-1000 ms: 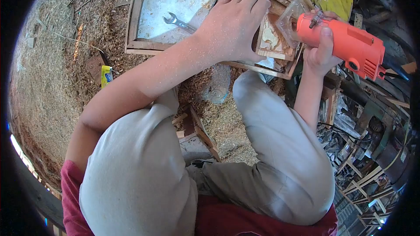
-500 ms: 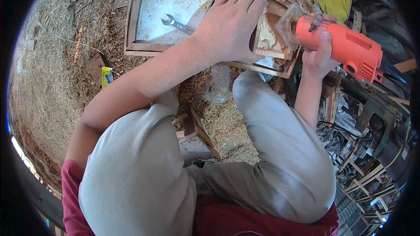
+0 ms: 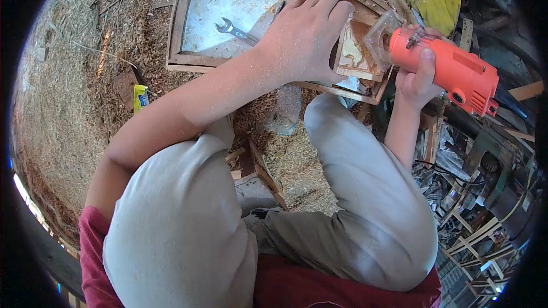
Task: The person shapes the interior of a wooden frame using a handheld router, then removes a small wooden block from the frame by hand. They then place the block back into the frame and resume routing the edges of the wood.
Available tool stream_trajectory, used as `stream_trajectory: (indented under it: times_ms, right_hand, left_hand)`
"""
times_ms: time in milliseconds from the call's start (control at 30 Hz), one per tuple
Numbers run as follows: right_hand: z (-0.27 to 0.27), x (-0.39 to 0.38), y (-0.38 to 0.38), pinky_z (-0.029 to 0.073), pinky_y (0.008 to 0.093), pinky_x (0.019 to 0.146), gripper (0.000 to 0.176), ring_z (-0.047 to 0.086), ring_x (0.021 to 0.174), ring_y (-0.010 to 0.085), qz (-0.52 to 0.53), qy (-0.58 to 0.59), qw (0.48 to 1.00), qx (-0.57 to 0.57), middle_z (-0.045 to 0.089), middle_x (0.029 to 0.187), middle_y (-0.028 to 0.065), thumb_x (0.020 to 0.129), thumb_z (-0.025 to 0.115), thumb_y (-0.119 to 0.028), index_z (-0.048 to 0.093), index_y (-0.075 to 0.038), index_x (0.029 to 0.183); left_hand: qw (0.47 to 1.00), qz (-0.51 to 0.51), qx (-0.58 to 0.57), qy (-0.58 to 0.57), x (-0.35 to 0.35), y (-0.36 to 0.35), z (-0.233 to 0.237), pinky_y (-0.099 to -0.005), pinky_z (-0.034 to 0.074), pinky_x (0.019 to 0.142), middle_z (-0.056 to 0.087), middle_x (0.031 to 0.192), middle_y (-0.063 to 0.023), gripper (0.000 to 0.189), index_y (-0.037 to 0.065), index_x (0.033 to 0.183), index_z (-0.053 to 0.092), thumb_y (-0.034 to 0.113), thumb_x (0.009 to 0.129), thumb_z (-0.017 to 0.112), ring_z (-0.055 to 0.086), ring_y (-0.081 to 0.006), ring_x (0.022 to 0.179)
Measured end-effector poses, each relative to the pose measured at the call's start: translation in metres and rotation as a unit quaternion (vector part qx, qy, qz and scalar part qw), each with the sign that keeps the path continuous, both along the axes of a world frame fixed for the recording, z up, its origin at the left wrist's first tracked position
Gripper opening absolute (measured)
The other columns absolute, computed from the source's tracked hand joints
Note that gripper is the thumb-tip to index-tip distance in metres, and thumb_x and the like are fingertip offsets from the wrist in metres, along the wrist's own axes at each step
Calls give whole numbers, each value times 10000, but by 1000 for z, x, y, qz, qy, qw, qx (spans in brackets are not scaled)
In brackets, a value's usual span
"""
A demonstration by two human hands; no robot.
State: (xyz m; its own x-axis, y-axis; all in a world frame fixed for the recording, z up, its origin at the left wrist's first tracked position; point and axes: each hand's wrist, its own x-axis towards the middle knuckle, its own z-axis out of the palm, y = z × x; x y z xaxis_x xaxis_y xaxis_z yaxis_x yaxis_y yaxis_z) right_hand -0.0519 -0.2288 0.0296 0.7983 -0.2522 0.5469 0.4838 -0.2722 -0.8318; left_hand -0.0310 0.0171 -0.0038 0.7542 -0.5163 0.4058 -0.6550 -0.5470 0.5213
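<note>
My right hand (image 3: 418,82) is wrapped round the body of an orange trim router (image 3: 456,71), which lies tilted sideways. Its clear plastic base (image 3: 378,40) is against the end of a piece of wood (image 3: 355,51) with a pale, worn patch. Over that wood spreads my left hand (image 3: 305,34), thumb at the near edge and fingers at the far side, holding it down. Both are over a wood-framed board (image 3: 191,60) with a whitish surface. An open-ended wrench (image 3: 231,29) lies on the board beside my left wrist. The router's bit is hidden.
Sawdust and shavings cover the ground (image 3: 63,125). A yellow cloth (image 3: 435,1) lies at upper right, near wood scraps and machine parts. A small yellow packet (image 3: 140,98) is left of my arm. Below the board are a clear plastic piece (image 3: 283,111) and a wooden box (image 3: 257,185).
The board and wrench appear shifted slightly right in view. The router looks a little lower and its base a little more turned, while both hands keep their holds.
</note>
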Motion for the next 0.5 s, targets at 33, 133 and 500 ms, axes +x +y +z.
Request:
stream_trajectory:
  times_ms: [33, 133, 500]
  right_hand:
    - [1, 0, 0, 583, 530, 944, 480, 697, 983, 349, -2, 1, 1000, -10, 647, 1105, 210, 841, 722, -189, 527, 21, 1226]
    - [3, 0, 0, 581, 532, 945, 482, 695, 976, 349, 1, 4, 1000, -19, 644, 1102, 209, 838, 723, -191, 527, 22, 1223]
    - [3, 10, 11, 603, 523, 902, 479, 694, 955, 346, -7, -10, 1000, 19, 635, 1103, 206, 832, 714, -147, 503, 0, 1236]
  left_hand:
    - [1000, 0, -3, 1, 0, 0, 0, -533, 262, 1289, 480, 1507, -271, 1094, -20, 1395, 519, 592, 585, 925, 480, -389, 1438]
    - [1000, -1, 4, 2, 1, 0, -1, -539, 256, 1290, 479, 1507, -273, 1097, -21, 1400, 516, 590, 586, 923, 469, -385, 1448]
    - [1000, -10, 0, -4, 4, -1, -3, -548, 248, 1293, 482, 1507, -265, 1076, -29, 1400, 514, 550, 589, 921, 456, -370, 1460]
